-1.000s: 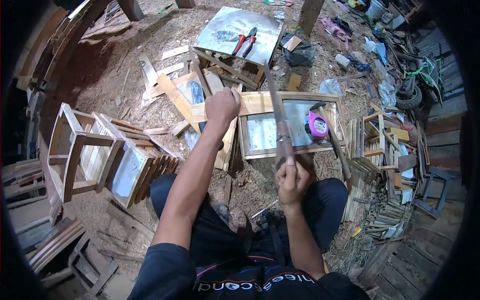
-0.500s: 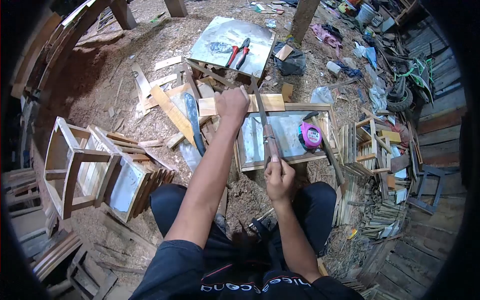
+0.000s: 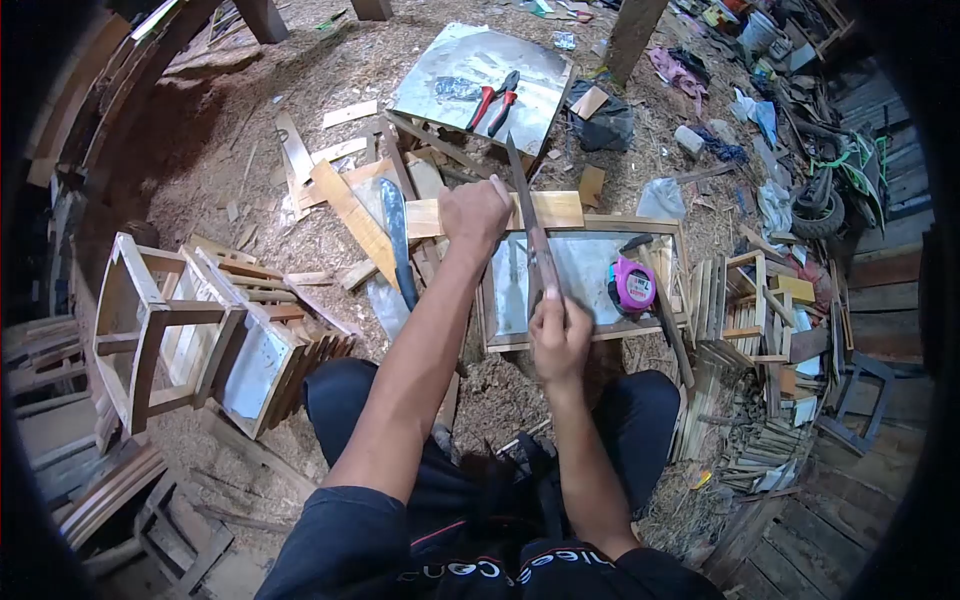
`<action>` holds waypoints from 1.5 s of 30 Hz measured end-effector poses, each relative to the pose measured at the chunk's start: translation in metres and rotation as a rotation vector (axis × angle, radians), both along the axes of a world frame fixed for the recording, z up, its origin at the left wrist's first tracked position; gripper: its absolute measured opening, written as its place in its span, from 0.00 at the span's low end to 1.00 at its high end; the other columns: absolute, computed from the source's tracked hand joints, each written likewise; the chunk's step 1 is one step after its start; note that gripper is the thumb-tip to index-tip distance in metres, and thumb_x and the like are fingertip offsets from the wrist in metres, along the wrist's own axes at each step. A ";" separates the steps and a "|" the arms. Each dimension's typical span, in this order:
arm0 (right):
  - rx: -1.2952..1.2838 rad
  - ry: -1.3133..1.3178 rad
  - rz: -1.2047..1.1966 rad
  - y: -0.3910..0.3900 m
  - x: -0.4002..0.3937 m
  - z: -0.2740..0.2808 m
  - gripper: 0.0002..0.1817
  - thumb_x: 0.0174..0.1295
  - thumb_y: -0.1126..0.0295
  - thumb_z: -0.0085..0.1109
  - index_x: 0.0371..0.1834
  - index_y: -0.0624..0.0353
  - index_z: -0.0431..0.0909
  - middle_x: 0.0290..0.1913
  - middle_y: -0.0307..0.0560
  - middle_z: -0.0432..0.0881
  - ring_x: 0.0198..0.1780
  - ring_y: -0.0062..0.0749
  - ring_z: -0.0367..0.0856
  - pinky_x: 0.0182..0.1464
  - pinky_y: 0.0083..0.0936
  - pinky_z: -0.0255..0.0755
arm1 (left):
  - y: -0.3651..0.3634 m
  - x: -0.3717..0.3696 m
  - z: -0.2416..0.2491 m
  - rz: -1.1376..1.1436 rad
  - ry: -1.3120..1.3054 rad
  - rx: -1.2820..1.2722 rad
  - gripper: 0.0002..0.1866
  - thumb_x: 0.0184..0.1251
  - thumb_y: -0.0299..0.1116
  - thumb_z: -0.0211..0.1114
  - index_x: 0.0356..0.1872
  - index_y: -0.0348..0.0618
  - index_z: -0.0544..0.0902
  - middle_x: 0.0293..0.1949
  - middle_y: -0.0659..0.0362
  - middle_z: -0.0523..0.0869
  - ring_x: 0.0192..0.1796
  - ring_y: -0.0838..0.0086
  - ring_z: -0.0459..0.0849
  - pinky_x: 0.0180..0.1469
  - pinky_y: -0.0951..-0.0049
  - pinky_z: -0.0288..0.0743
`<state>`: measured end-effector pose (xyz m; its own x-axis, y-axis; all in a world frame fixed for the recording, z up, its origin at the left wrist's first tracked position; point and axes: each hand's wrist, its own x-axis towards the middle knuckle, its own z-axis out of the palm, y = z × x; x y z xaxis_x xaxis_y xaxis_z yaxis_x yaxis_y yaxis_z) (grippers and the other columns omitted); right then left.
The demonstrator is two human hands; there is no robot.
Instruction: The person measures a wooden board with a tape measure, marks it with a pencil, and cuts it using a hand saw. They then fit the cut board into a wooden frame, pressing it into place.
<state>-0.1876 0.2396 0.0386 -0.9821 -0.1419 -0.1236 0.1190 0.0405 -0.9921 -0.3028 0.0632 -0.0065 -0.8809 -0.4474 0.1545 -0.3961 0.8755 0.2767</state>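
My left hand (image 3: 475, 212) is closed round a light wooden strip (image 3: 555, 210), which lies across the back edge of a framed panel (image 3: 575, 265). My right hand (image 3: 560, 335) grips the handle of a long-bladed saw (image 3: 523, 185), its blade lying across the strip just right of my left hand and its tip pointing away from me. On the panel's right side sits a pink tape measure (image 3: 634, 286). A large blue-grey knife (image 3: 397, 235) lies left of my left hand.
Red-handled pliers (image 3: 493, 103) lie on a metal-topped box (image 3: 440, 70) at the back. Wooden frames (image 3: 165, 315) stand at left, and stacked frames (image 3: 745, 310) at right. A post (image 3: 633, 40) rises behind. Scrap wood (image 3: 350, 210) lies at centre-left.
The saw has moved back towards me in my right hand, with less blade beyond the strip. The whole view has shifted slightly. My left hand stays on the strip.
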 end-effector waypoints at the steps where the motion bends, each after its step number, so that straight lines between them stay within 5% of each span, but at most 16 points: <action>1: 0.056 0.044 0.005 -0.003 -0.007 0.000 0.27 0.77 0.56 0.50 0.19 0.61 0.71 0.16 0.35 0.70 0.21 0.19 0.66 0.24 0.27 0.58 | 0.001 0.000 0.000 0.011 0.006 0.017 0.29 0.75 0.44 0.46 0.20 0.43 0.89 0.26 0.47 0.89 0.30 0.52 0.89 0.44 0.50 0.73; 16: 0.087 -0.074 0.017 0.014 0.008 0.027 0.26 0.78 0.58 0.50 0.20 0.59 0.66 0.16 0.32 0.64 0.18 0.15 0.62 0.21 0.20 0.55 | -0.005 -0.011 -0.010 0.033 -0.048 0.081 0.28 0.74 0.42 0.45 0.22 0.42 0.90 0.27 0.45 0.89 0.33 0.51 0.90 0.44 0.51 0.75; 21: 0.203 0.036 -0.005 0.025 0.032 0.017 0.23 0.75 0.60 0.53 0.24 0.67 0.75 0.15 0.43 0.70 0.21 0.22 0.69 0.25 0.31 0.61 | -0.001 -0.007 0.004 0.076 -0.088 0.089 0.23 0.69 0.39 0.48 0.26 0.42 0.91 0.31 0.45 0.90 0.35 0.51 0.90 0.44 0.51 0.74; 25: 0.143 -0.015 0.003 0.028 0.030 0.003 0.23 0.75 0.61 0.52 0.23 0.66 0.75 0.15 0.43 0.71 0.19 0.24 0.70 0.24 0.31 0.62 | -0.009 -0.013 -0.004 0.003 -0.068 0.084 0.20 0.69 0.38 0.49 0.28 0.42 0.88 0.31 0.43 0.89 0.37 0.46 0.89 0.43 0.47 0.78; 27: 0.166 0.133 0.030 0.037 0.045 -0.004 0.23 0.78 0.63 0.47 0.20 0.59 0.68 0.17 0.33 0.68 0.18 0.15 0.64 0.22 0.20 0.55 | -0.010 -0.012 -0.001 -0.056 -0.110 0.072 0.19 0.68 0.37 0.49 0.29 0.41 0.89 0.32 0.43 0.89 0.38 0.47 0.90 0.43 0.48 0.80; 45: 0.093 0.068 -0.010 0.026 0.041 -0.017 0.26 0.78 0.63 0.46 0.17 0.59 0.64 0.15 0.33 0.65 0.18 0.17 0.63 0.22 0.22 0.56 | -0.007 -0.003 -0.005 -0.116 -0.037 0.002 0.15 0.64 0.33 0.53 0.27 0.40 0.87 0.30 0.44 0.89 0.34 0.48 0.90 0.36 0.48 0.80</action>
<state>-0.1469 0.2658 0.0218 -0.9900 -0.1231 -0.0690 0.0526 0.1318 -0.9899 -0.3054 0.0565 -0.0111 -0.9318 -0.3425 0.1201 -0.3022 0.9154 0.2658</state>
